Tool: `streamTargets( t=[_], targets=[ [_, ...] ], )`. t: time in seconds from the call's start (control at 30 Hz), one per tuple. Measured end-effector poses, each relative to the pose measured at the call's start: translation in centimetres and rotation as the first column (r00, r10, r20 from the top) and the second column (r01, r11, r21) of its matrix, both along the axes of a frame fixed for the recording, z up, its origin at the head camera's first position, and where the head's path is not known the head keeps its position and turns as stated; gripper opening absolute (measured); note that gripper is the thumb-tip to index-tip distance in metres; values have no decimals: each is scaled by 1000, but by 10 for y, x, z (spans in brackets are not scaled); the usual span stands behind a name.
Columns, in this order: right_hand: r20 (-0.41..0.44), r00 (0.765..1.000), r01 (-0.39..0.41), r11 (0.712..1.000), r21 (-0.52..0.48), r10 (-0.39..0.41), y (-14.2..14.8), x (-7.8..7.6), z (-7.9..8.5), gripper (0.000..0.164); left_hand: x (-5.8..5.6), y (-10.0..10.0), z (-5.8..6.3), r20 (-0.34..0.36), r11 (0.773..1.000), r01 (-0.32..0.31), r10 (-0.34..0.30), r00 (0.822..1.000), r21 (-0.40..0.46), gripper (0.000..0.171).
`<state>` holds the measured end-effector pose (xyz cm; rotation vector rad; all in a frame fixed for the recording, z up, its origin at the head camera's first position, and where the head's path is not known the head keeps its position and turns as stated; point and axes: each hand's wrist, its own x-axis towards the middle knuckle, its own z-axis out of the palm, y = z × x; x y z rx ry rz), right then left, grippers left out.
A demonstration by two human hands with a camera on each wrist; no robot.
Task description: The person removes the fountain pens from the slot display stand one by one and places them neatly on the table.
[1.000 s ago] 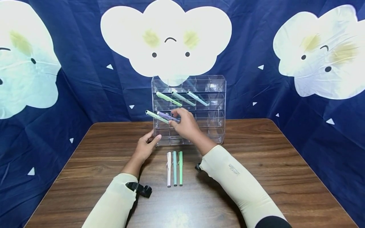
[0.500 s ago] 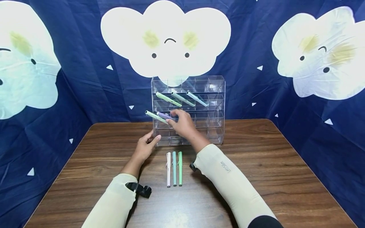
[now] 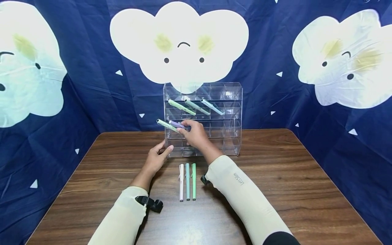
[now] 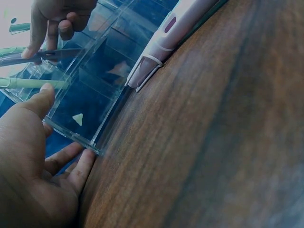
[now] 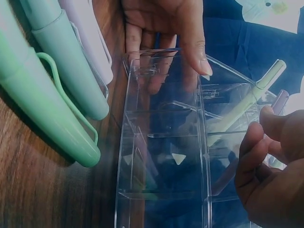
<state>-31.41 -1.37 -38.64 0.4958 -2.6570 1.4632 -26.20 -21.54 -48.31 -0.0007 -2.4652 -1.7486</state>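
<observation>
Navy cloud-print backdrop (image 3: 263,92); wood-grain tabletop (image 3: 275,183). Head view: clear acrylic rack (image 3: 232,130), centre; purple pen (image 3: 175,124) at its third tier down, pinched by right hand (image 3: 196,135); left hand (image 3: 154,160) grips rack's lower-left edge. White pen (image 3: 181,182), teal pen (image 3: 188,182), green pen (image 3: 194,182): lower centre, loose. Left wrist view: pinch visible, upper left. Right wrist view: left thumb over rack's edge, top centre. Step, as judged: seating purple pen; next move likely calls for sliding it home, then letting go.
</observation>
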Motion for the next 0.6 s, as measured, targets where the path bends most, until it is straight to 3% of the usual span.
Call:
streamTargets(
  t=[0.37,0.6],
  targets=[
    [-31,999,12,1000,-13,-12,0,-3,3,22,0,2,0,-5,1000,-13,13,1000,-1,62],
    [-125,990,73,997,26,-69,0,-4,1,16,-1,3,1,0,1000,-12,12,1000,-3,63]
  ],
)
